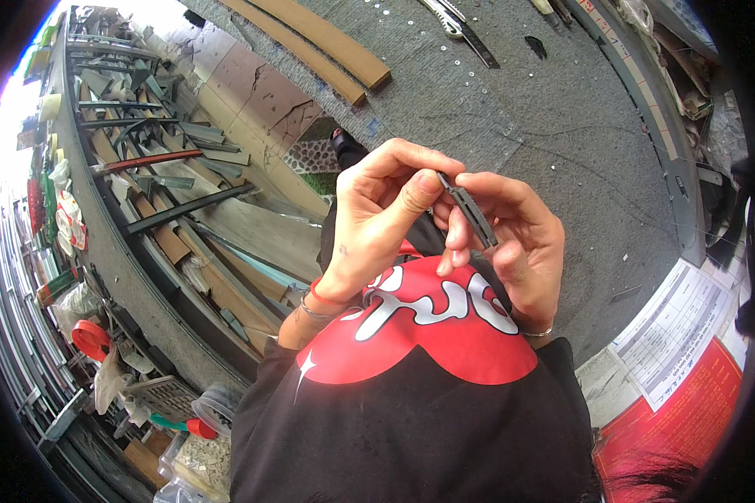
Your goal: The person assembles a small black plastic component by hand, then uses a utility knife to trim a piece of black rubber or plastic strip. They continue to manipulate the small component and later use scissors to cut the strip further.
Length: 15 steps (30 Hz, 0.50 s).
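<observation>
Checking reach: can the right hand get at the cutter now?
Probably, perhaps with a stretch: nothing visible blocks the way to the cutter, but the right hand is helping hold the small dark part.

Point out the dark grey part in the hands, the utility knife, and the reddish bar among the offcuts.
Dark grey part [476, 218], head view: middle of its long body.
Utility knife [450, 25], head view: its pale handle.
Reddish bar [147, 161], head view: middle of its length.

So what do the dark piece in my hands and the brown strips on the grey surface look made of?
Dark piece: perhaps plastic or coated metal, given its matte dark-grey faces and crisp edges. Brown strips: possibly fibreboard or painted metal; their smooth, even tan faces leave it open.
</observation>
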Tool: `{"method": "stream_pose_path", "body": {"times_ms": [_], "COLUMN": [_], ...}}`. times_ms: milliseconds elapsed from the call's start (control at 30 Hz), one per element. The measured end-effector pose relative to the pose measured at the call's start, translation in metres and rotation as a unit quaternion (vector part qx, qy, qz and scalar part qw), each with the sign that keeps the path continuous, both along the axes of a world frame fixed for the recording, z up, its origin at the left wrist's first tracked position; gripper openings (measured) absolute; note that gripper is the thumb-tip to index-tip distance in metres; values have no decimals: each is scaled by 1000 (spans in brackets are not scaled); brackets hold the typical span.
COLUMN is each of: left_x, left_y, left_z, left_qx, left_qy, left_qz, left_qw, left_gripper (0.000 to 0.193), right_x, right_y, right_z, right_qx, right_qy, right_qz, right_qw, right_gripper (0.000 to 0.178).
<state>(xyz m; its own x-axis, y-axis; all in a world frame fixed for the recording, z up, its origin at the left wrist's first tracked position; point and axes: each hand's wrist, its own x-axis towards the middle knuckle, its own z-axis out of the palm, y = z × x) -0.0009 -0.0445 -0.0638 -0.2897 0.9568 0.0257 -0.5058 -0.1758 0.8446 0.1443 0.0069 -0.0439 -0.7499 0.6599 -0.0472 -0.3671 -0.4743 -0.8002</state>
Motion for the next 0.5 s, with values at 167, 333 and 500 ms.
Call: {"method": "stream_pose_path", "body": {"times_ms": [167,333,500], "left_x": [-1,-9,-7], "left_y": [-1,5,6], "left_z": [5,8,6], "left_qx": [10,114,-3], "left_qy": [142,270,229], "left_qz": [34,48,16], "left_qw": [989,955,973], "left_gripper": [12,24,22], "right_x": [4,6,-2], "right_y": [5,5,5], "right_z": [-6,-3,-8], "right_qx": [-65,-185,-93], "right_qy": [55,81,-4], "right_qz": [38,117,29], "right_qw": [996,972,995], "right_gripper": [50,57,57]}}
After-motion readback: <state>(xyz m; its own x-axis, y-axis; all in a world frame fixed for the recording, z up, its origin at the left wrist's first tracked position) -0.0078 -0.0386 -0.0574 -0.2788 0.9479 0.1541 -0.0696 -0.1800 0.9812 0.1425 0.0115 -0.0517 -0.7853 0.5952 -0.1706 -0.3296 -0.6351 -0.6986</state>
